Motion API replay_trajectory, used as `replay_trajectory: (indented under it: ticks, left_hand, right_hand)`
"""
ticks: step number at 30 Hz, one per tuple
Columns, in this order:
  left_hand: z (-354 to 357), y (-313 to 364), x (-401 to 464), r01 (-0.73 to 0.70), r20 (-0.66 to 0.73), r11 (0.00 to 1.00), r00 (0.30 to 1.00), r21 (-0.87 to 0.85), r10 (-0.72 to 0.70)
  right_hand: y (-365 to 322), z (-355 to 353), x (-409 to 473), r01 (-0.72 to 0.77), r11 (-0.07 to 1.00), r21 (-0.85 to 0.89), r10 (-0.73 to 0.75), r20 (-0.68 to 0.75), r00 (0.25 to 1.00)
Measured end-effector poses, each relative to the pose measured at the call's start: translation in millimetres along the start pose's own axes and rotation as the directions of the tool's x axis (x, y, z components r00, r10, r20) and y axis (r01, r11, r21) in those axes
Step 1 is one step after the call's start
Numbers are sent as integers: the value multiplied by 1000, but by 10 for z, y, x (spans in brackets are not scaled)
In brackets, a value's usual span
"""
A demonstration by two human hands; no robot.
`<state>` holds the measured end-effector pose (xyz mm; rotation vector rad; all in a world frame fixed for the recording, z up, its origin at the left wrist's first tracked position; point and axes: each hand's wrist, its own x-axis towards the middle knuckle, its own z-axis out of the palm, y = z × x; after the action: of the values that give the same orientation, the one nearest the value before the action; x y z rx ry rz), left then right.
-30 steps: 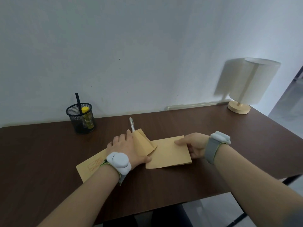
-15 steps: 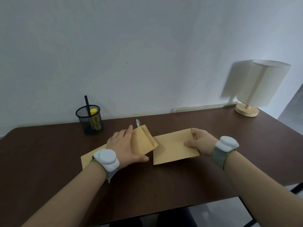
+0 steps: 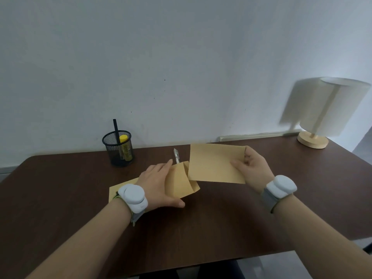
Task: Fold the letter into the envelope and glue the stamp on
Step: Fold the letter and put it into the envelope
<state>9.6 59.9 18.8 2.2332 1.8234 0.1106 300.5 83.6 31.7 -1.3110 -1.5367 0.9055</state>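
A tan envelope [image 3: 181,182] lies on the dark brown desk [image 3: 201,228]. My left hand [image 3: 157,184] presses flat on it, and its open flap end stands up to the right of my fingers. My right hand [image 3: 251,168] pinches the right edge of a folded tan letter [image 3: 213,164] and holds it lifted and tilted above the desk. The letter's left edge meets the envelope's raised opening. No stamp is visible.
A black mesh pen cup [image 3: 118,150] with a black pen and a yellow-capped glue stick [image 3: 123,146] stands at the back left. A white pen [image 3: 176,156] lies behind the envelope. A lamp [image 3: 322,113] stands at the back right corner.
My right hand has lifted the folded letter off the desk, tilted it up and brought its left edge to the envelope's opening. My left hand stays on the envelope.
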Motion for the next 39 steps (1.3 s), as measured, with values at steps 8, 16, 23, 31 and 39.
replay_trajectory:
  ticks: [8, 16, 23, 31, 39]
  left_hand:
    - [-8, -14, -74, -34, -99, 995, 994, 89, 43]
    - [29, -8, -95, -82, -238, 985, 964, 150, 117]
    - [28, 21, -127, -121, -260, 982, 953, 145, 155]
    - [55, 141, -112, -129, -217, 983, 964, 131, 156]
    - [71, 109, -127, -75, -206, 989, 973, 130, 101]
  right_hand:
    - [-124, 7, -23, 79, 955, -286, -31, 168, 985]
    - [-154, 12, 19, 25, 947, -319, 36, 184, 982]
    - [-156, 38, 45, -22, 964, -266, 81, 212, 974]
    - [-165, 243, 2, -41, 967, -253, 115, 287, 951]
    - [-162, 153, 4, -252, 966, 52, 245, 113, 963]
